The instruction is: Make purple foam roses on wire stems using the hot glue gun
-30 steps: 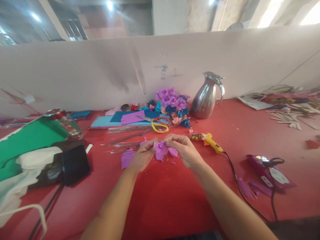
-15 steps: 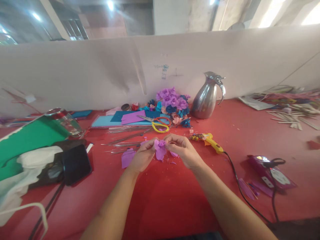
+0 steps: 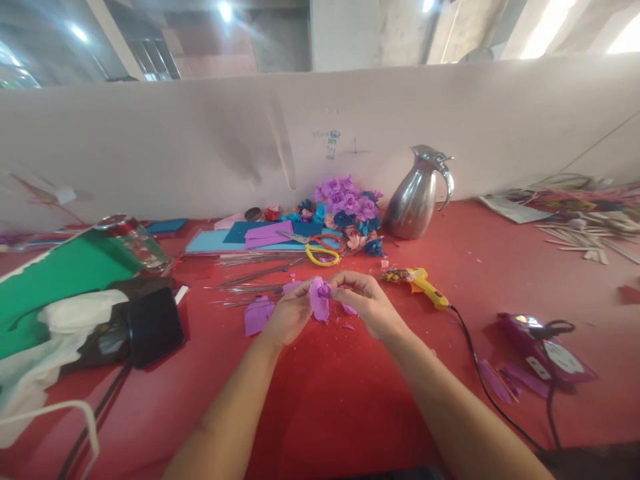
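Note:
A small purple paper flower (image 3: 320,301) is held between both hands above the red table (image 3: 325,400). My left hand (image 3: 291,313) pinches its petals from the left side. My right hand (image 3: 367,303) grips it from the right, thumb and fingertips near the rolled centre. Purple paper pieces (image 3: 259,315) lie just left of my left hand, and small scraps are scattered below. Beyond the hands lie scissors (image 3: 321,255) with yellow and red handles. To the right of my right hand rests a yellow glue gun (image 3: 425,288) with a black cord.
Finished paper flowers (image 3: 345,200) are heaped at the back beside a steel jug (image 3: 415,193). Thin wires (image 3: 255,273) and coloured paper sheets (image 3: 210,241) lie behind the hands. A phone (image 3: 155,327) and glass jar (image 3: 135,243) are left; a purple power strip (image 3: 545,350) is right.
The purple flower has turned between my fingers, so its petals look narrower and folded toward the centre. Both hands keep their hold. The view has shifted slightly.

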Demonstrator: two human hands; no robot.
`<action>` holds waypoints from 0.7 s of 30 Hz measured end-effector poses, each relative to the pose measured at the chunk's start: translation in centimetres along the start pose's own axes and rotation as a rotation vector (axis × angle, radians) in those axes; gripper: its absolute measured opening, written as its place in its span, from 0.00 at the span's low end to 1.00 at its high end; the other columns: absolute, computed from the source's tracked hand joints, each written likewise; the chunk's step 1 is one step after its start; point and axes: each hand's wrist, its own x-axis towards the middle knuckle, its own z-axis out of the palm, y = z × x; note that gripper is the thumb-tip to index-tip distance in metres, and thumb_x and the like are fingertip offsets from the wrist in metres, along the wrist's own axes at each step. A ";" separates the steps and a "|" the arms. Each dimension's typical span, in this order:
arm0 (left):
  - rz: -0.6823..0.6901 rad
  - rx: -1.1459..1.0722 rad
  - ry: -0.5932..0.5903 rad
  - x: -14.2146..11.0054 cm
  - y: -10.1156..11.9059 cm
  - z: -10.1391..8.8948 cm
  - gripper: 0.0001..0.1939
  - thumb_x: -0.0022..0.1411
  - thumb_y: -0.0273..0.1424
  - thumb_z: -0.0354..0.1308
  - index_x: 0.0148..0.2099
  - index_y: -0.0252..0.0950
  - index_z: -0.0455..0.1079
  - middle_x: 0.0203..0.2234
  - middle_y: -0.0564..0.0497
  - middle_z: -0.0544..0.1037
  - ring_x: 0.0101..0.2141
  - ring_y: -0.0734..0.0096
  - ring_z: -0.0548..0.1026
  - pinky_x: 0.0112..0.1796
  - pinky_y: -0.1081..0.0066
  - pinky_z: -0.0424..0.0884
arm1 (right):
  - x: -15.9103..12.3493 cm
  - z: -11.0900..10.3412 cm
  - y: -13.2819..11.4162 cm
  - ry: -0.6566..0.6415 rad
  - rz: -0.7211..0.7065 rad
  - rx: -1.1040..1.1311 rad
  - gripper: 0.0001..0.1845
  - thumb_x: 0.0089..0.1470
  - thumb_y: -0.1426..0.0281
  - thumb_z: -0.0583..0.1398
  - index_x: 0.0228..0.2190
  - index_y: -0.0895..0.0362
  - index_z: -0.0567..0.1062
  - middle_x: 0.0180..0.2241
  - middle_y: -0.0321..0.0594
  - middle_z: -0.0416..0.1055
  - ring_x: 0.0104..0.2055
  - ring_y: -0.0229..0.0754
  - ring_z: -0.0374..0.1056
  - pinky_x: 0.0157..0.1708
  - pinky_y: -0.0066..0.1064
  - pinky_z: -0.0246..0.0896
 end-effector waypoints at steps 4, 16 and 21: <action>0.002 0.004 0.026 0.0 -0.1 0.0 0.15 0.44 0.39 0.71 0.32 0.36 0.77 0.25 0.53 0.74 0.27 0.73 0.67 0.31 0.73 0.62 | 0.0 0.2 0.2 0.016 -0.026 0.004 0.12 0.46 0.62 0.62 0.22 0.57 0.70 0.20 0.31 0.62 0.23 0.33 0.57 0.25 0.27 0.51; 0.021 -0.144 0.060 0.2 -0.2 0.4 0.08 0.44 0.31 0.70 0.29 0.37 0.75 0.27 0.54 0.77 0.32 0.71 0.74 0.37 0.72 0.68 | 0.1 0.2 0.8 0.020 -0.034 0.101 0.09 0.46 0.65 0.62 0.21 0.57 0.71 0.20 0.33 0.66 0.24 0.34 0.60 0.28 0.28 0.55; -0.074 -0.160 0.094 0.2 -0.5 0.2 0.10 0.41 0.29 0.70 0.30 0.36 0.75 0.27 0.53 0.78 0.31 0.70 0.75 0.37 0.70 0.70 | 0.3 -0.1 1.0 0.077 -0.032 0.138 0.07 0.45 0.66 0.62 0.26 0.57 0.74 0.24 0.34 0.69 0.27 0.36 0.62 0.30 0.28 0.57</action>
